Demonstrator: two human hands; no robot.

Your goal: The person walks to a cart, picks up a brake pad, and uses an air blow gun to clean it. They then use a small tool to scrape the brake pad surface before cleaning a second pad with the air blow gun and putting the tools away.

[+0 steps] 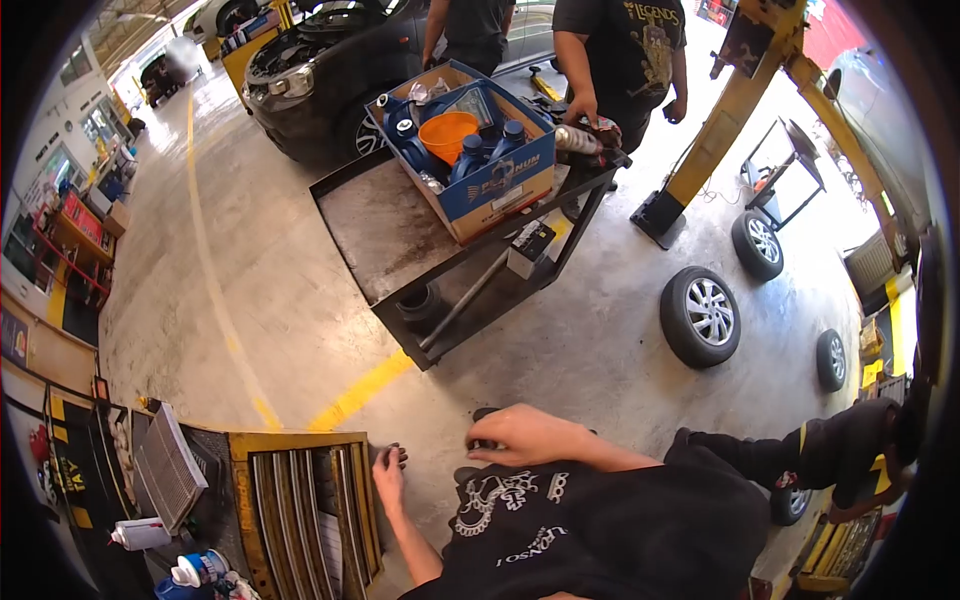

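My left hand (pixel 391 474) hangs beside the yellow-framed tool chest (pixel 300 437), its dark-smudged fingers loosely bent with nothing in them. My right hand (pixel 525 437) is in front of my black shirt (pixel 620 530), thumb and fingers curved with a gap between them. Dark footwear (pixel 486 412) shows just past that hand. Ahead of both hands stands a black metal cart (pixel 365 240). On it, a blue cardboard box (pixel 505 180) carries an orange funnel (pixel 447 135) and several blue bottles (pixel 468 157).
On the cart's lower shelf sits a battery (pixel 530 246). Two people in dark clothes stand behind the cart; one person's hand (pixel 582 108) is by a spray can (pixel 578 140). Wheels (pixel 700 316) lie to the right near a yellow lift post (pixel 725 110). Another person (pixel 840 450) bends at right.
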